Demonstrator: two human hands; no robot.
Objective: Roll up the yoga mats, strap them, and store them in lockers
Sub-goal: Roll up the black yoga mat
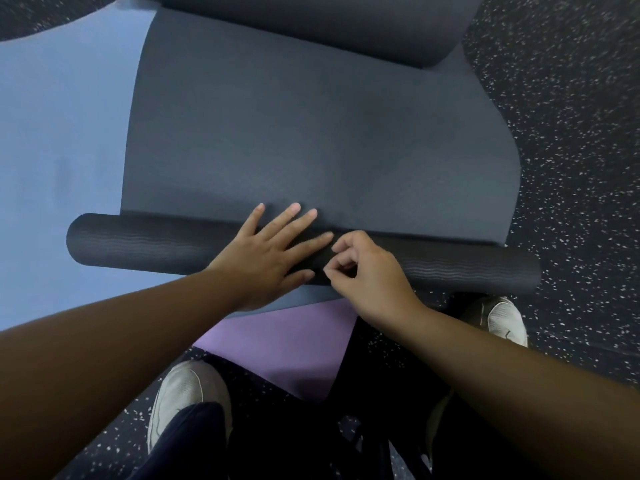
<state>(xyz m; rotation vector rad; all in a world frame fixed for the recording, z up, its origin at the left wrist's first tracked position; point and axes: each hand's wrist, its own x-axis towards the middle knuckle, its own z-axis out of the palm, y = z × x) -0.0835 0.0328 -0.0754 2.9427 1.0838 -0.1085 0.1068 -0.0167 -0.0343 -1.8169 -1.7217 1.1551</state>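
Note:
A dark grey yoga mat [311,133] lies partly rolled on the floor, its rolled end [138,242] stretching across in front of me. My left hand [270,251] presses flat on the middle of the roll, fingers straight and spread. Right beside it, my right hand [363,271] rests on the roll with fingers curled; whether it pinches anything is hidden. The far end of the mat [346,26] curls upward at the top.
A light blue mat [62,133] lies flat under the grey one on the left. A purple mat [287,348] shows near my feet. My white shoes [183,389] stand on the dark speckled floor [571,133].

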